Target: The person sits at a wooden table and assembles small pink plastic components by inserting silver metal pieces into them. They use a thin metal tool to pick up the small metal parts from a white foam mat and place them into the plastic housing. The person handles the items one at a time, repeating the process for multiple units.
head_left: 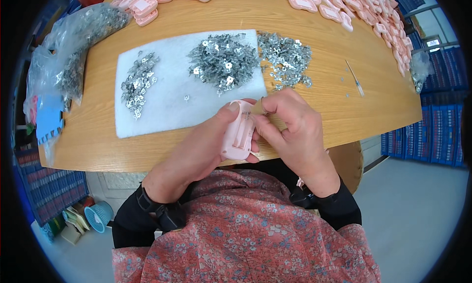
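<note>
My left hand is wrapped round a pink plastic casing, its thumb along the left edge. The casing has a long recessed compartment like a battery bay, facing up. At the bay's far end sits a small shiny metal contact piece. Thumb and index finger of my right hand pinch together right at that piece, partly hiding it. A tan covering wraps the right index fingertip. Beyond the hands, a white foam pad carries a large heap of metal contacts and a smaller, looser pile.
More metal contacts lie on the wooden table beside the pad. Pink casings are heaped along the far right edge, others at far left. A thin pointed tool lies right; a plastic bag of metal parts stands left.
</note>
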Demonstrator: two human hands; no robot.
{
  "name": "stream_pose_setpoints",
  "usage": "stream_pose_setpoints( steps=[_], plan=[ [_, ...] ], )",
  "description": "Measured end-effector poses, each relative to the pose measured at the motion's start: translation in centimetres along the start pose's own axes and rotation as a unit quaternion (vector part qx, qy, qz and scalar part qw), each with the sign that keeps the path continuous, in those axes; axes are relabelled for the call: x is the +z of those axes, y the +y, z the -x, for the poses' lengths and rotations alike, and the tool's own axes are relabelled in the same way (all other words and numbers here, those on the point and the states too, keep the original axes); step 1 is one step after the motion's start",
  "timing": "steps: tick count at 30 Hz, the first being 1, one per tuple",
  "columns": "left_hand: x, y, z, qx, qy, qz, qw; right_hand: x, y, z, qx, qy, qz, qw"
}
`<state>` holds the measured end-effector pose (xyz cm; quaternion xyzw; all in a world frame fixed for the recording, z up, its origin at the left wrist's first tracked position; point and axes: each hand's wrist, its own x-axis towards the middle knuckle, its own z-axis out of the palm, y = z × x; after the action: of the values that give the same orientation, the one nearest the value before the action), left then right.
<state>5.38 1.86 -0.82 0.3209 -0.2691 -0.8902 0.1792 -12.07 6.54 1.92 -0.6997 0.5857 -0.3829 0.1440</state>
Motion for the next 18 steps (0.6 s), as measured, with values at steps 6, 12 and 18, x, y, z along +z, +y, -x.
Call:
stream_pose_setpoints(
  steps=[6,12,18],
  plan=[
    [0.7,0.1,-0.1,0.003,0.011,0.009,1.0,0.8,-0.2,1.0,-0.098,0.028,0.136,0.985],
    [-0.1,0.0,-0.4,-0.006,-0.005,0.03,1.0,0.9,0.8,1.9,-0.092,0.07,0.094,0.989],
    [-0.1,-0.1,-0.3,0.015,-0.034,0.05,0.998,0.2,0.7,2.0,-0.006,0.059,0.026,0.998]
  ],
)
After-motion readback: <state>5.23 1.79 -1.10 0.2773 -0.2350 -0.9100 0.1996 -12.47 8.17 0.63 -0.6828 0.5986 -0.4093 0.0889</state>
